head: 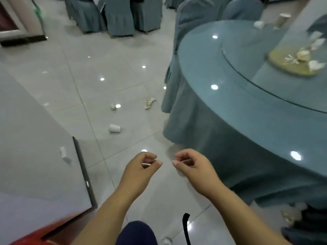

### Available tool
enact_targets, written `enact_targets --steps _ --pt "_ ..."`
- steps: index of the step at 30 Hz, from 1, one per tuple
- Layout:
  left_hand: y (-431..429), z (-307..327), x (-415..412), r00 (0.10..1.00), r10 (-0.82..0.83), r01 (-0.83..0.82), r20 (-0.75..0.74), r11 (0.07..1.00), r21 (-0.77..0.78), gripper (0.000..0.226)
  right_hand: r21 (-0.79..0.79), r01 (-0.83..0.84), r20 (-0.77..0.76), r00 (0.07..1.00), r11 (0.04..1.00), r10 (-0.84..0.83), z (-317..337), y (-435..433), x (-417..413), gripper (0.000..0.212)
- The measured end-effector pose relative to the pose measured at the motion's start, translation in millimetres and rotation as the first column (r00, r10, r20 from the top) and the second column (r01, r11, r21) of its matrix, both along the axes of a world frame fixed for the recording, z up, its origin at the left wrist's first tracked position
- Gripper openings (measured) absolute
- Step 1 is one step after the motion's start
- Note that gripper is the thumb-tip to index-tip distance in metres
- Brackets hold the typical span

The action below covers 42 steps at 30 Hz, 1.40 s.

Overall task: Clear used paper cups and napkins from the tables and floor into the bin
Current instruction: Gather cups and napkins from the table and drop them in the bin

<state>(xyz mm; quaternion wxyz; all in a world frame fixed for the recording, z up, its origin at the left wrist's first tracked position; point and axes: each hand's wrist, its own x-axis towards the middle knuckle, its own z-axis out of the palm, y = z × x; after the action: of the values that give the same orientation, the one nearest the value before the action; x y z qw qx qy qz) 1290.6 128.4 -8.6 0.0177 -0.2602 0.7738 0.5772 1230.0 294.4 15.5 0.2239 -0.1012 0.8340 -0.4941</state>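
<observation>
Two white paper cups lie on their sides on the tiled floor, one [114,128] nearer and one [113,106] farther. A crumpled napkin [149,102] lies beside the round table's skirt. On the round table [203,68] are two more cups [259,24], [283,19], and crumpled napkins [315,65] lie on its glass turntable. Another cup [166,241] sits on the floor by my feet. My left hand [143,167] and my right hand [189,165] hover side by side above the floor, fingers loosely curled, holding nothing.
A grey glass-topped surface [35,138] with a dark edge fills the left, with small white items [64,154] on it. A red object [26,237] shows at the bottom left. Covered chairs [120,18] stand at the back. A black strap [185,227] hangs below.
</observation>
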Motion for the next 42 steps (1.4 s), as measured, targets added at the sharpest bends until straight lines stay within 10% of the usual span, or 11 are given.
enact_targets --steps 16,32,42 --pt "180.7 27.0 -271.7 0.849 -0.511 0.524 -0.135 0.847 0.085 0.016 -0.093 0.7 -0.045 0.707 0.708 -0.705 18.8 214.0 -166.2 0.006" --pt "421.6 25.3 -436.0 0.681 -0.717 0.732 -0.148 0.675 0.093 0.03 -0.127 0.893 -0.041 0.43 0.432 -0.902 15.7 443.6 -258.6 0.007" --pt "625.2 13.9 -432.3 0.704 -0.705 0.71 -0.087 0.692 0.134 0.026 -0.084 0.868 -0.009 0.49 0.489 -0.872 0.1 660.4 -281.3 0.011"
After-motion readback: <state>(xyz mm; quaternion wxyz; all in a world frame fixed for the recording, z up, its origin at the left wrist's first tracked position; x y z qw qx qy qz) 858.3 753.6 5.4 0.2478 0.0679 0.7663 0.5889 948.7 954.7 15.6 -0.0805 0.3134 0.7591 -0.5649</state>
